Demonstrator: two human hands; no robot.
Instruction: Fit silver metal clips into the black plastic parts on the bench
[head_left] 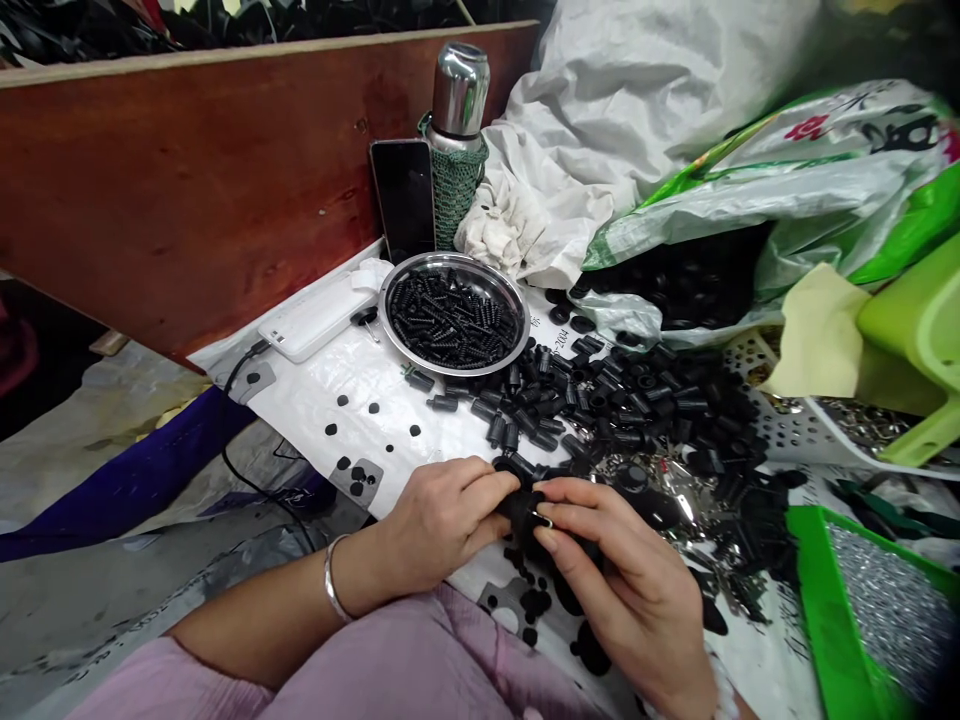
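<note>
The left hand and right hand hold a small black rubber tube over a white plastic sheet, their fingers shut tight on it; it looks light and a bit soft, so its round sides are a good place to pinch.

Our left hand and right hand pinching black rubber piece between fingertips, small metal ring at its side. Loose black plastic tubes heaped on white sheet just ahead. Beyond, steel dish of black threaded pieces, beside white power bank; steel flask and phone against red-brown board.
</note>
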